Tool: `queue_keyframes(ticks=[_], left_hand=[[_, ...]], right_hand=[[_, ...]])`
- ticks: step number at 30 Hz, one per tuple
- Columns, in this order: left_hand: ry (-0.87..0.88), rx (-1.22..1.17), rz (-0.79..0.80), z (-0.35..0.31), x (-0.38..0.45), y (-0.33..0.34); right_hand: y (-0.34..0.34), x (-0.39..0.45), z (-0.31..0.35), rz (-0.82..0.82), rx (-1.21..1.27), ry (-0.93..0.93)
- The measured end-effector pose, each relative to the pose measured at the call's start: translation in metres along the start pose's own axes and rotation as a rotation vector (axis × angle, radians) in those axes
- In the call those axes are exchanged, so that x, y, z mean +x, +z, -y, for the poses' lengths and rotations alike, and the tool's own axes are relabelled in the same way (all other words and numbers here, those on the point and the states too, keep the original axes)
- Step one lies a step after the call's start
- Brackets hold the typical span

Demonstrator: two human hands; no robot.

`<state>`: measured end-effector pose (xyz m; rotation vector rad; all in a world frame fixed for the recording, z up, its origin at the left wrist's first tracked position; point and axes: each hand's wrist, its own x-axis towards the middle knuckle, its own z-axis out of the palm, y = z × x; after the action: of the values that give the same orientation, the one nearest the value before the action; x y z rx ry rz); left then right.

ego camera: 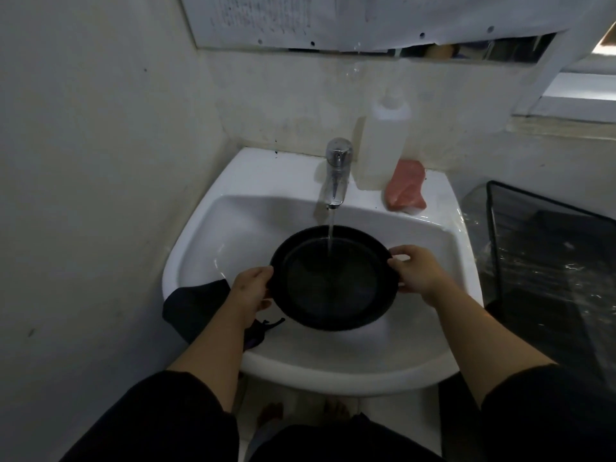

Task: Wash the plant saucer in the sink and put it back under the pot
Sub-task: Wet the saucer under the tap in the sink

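Note:
A round black plant saucer (333, 281) is held level over the basin of the white sink (240, 228). My left hand (251, 290) grips its left rim and my right hand (416, 273) grips its right rim. Water runs from the chrome tap (337, 171) in a thin stream onto the far part of the saucer's inside. The pot is not in view.
A white plastic bottle (383, 141) and a pink sponge (406, 186) stand on the sink's back ledge at right. A dark cloth (196, 305) hangs over the sink's left front rim. A black mesh bin with a plastic liner (550, 261) stands at right. Walls close in left and behind.

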<state>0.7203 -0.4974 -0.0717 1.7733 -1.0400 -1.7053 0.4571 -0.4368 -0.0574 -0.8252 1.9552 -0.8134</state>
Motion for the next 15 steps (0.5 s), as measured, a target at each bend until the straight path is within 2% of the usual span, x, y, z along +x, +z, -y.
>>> queue_keyframes(ticks=[4, 7, 12, 15], left_hand=[[-0.024, -0.25, 0.022, -0.013, -0.008, -0.004], [0.033, -0.361, 0.053, -0.026, -0.013, -0.004], [0.219, -0.196, -0.049, -0.043, -0.015, 0.002], [0.28, -0.148, -0.084, -0.046, -0.014, -0.003]], right_hand=[[0.005, -0.001, 0.009, 0.074, 0.035, 0.048], [0.006, -0.001, 0.008, 0.13, -0.005, 0.089], [0.016, -0.004, -0.001, 0.257, -0.073, 0.172], [0.016, -0.005, 0.009, 0.204, -0.114, 0.129]])
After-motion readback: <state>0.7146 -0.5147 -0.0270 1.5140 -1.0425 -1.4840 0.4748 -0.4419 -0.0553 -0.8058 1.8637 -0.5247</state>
